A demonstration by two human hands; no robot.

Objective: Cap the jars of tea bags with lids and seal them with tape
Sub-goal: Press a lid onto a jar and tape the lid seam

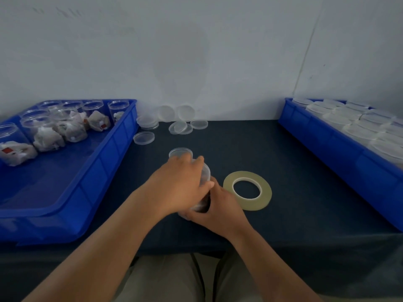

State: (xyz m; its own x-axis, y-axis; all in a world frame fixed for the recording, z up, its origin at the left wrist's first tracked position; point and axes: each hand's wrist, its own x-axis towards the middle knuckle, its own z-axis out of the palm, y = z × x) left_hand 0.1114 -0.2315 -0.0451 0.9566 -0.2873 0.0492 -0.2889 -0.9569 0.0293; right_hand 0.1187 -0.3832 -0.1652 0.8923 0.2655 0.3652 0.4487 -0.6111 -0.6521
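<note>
A clear jar (206, 174) with dark tea bags inside stands on the dark table in front of me, mostly hidden by my hands. My left hand (181, 186) wraps over its top and lid. My right hand (220, 205) grips the jar's lower side from the right. A roll of clear tape (247, 190) lies flat just right of my hands. One loose clear lid (180, 152) rests right behind the jar. Several more lids (180, 127) are scattered near the wall.
A blue bin (65, 192) at the left holds several open jars of tea bags (65, 127) in its far half. A blue bin (327, 144) at the right is filled with capped jars (357, 125). The table's front edge is near my lap.
</note>
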